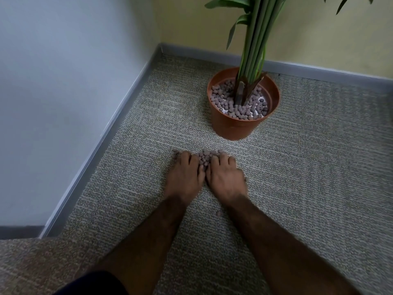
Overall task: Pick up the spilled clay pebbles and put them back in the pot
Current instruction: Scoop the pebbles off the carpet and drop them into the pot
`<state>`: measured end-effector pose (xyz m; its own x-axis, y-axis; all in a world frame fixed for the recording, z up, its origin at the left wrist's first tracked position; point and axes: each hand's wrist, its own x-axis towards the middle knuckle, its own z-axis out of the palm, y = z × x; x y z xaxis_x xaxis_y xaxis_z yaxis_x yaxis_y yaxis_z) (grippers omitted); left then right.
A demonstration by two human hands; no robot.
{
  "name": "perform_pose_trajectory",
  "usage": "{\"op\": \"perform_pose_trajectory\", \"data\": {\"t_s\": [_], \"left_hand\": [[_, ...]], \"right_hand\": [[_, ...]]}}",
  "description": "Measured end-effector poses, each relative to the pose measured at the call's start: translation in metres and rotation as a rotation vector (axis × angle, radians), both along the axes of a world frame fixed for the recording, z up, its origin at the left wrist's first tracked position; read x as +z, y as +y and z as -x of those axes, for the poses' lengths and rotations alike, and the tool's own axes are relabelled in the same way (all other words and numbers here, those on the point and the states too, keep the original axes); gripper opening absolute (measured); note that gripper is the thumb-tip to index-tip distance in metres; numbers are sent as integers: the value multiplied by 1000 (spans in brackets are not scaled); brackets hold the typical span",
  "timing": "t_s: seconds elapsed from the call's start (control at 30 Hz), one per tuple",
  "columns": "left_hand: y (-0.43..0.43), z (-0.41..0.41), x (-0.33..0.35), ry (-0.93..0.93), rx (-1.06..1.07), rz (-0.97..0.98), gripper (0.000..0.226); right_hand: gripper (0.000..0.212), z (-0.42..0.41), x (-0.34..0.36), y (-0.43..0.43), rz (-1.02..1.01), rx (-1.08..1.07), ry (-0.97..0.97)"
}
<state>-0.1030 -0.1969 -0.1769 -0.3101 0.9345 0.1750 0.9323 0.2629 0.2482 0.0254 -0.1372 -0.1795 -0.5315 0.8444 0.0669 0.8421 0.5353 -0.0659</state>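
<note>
Spilled pebbles [205, 156] lie heaped on the carpet [308, 188] just in front of the pot [234, 128], not touching it. The left hand [185, 177] and right hand [225, 179] rest palm down, side by side, fingers curled round the heap. One stray pebble [218, 213] lies farther from the pot, behind the hands

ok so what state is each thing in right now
pot: upright on carpet, partly filled
spilled pebbles: heaped on carpet between the hands
left hand: fingers curled round the heap
right hand: fingers curled round the heap
stray pebble: loose on carpet, untouched
</note>
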Motion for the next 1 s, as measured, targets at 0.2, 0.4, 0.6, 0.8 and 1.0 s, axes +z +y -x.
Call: {"op": "perform_pose_trajectory", "data": {"t_s": [0.2, 0.4, 0.6, 0.8, 1.0], "left_hand": [[5, -2, 6, -34, 62, -17, 26], [8, 5, 12, -443, 244, -284, 31], [8, -11, 41, -1764, 625, -581, 37], [22, -41, 71, -2406, 586, -642, 36], [57, -44, 116, -2347, 552, -615, 38]], "right_hand": [[42, -1, 5, 7, 87, -31, 162], [43, -9, 27, 21, 529, -492, 1052], [34, -16, 49, 6, 1339, -652, 2116], [34, 2, 70, -20, 1342, -500, 2301], [35, 8, 117, 8, 1240, -679, 2375]]}}
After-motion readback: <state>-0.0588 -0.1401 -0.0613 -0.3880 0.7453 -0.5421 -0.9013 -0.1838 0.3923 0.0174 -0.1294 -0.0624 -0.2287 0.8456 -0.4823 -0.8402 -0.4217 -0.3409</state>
